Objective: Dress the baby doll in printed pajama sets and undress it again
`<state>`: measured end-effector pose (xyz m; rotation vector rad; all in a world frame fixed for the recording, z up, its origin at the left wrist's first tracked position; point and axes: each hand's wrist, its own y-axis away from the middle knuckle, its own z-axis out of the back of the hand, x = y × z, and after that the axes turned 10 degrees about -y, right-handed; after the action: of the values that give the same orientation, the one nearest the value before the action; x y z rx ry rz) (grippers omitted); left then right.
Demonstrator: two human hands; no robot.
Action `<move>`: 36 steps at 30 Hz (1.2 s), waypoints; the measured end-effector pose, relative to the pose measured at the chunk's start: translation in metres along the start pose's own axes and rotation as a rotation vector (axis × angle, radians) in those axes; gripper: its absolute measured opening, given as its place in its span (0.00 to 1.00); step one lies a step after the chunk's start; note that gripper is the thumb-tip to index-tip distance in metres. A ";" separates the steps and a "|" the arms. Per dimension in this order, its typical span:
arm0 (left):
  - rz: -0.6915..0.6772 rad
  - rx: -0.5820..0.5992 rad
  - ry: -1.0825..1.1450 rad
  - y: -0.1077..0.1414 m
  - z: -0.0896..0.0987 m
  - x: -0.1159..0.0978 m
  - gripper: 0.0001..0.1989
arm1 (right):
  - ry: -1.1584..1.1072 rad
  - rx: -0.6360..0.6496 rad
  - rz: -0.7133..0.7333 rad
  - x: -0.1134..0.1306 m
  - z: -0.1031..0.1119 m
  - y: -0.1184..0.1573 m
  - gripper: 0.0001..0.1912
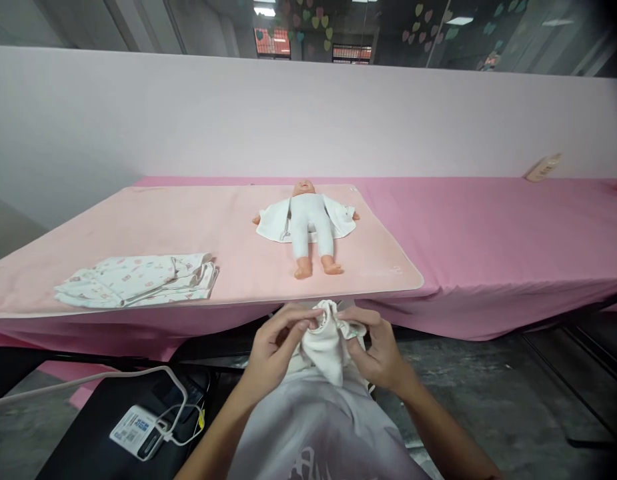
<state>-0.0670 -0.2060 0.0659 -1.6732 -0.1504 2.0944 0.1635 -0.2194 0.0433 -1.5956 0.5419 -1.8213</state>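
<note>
A bunched white baby garment [324,347] hangs between my two hands, just in front of the table edge. My left hand [277,343] pinches its gathered upper edge from the left. On the other side my right hand [375,343] grips the same cloth, fingers and thumb closed on a fold with a small print. The garment's exact shape is lost in its folds. Beyond my hands a baby doll [311,227] lies on its back, feet towards me. Its arms are in the sleeves of an open white jacket [275,220] spread beneath it.
Folded printed baby clothes [138,279] lie on the pale pink mat [228,220]. A deeper pink cloth [488,233] covers the table, with a bottle [543,167] leaning at the wall. To my left, a white device [141,432] with a cable rests on a black chair [88,427].
</note>
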 end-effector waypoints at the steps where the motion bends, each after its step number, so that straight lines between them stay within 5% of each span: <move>1: -0.036 0.006 -0.030 -0.005 0.005 -0.003 0.13 | -0.007 0.056 -0.004 0.003 0.008 -0.006 0.27; 6: -0.061 0.130 -0.084 -0.031 0.020 -0.018 0.12 | -0.024 0.007 -0.136 0.016 0.032 -0.042 0.20; 11: -0.120 0.160 0.090 -0.042 0.018 -0.019 0.26 | -0.101 -0.070 -0.219 0.023 0.033 -0.068 0.17; 16: -0.143 0.211 -0.101 -0.044 0.023 -0.022 0.11 | -0.073 -0.048 -0.170 0.024 0.035 -0.077 0.20; 19: -0.160 0.246 -0.148 -0.039 0.023 -0.022 0.10 | -0.025 -0.024 -0.144 0.026 0.037 -0.081 0.25; 23: -0.206 0.162 -0.204 -0.024 0.009 -0.015 0.25 | 0.073 -0.052 -0.075 0.030 0.035 -0.086 0.24; 27: -0.195 0.091 -0.402 -0.015 0.004 -0.009 0.17 | 0.118 -0.022 -0.055 0.031 0.039 -0.086 0.21; 32: -0.254 0.030 -0.486 -0.026 0.039 -0.012 0.14 | 0.166 0.109 -0.108 0.033 0.058 -0.083 0.19; 36: -0.335 0.171 -0.453 -0.048 0.072 -0.022 0.10 | 0.137 0.332 -0.125 0.043 0.067 -0.081 0.20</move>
<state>-0.1186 -0.1581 0.1213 -0.9783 -0.3550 2.1177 0.2104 -0.1859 0.1406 -1.3126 0.1868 -2.0032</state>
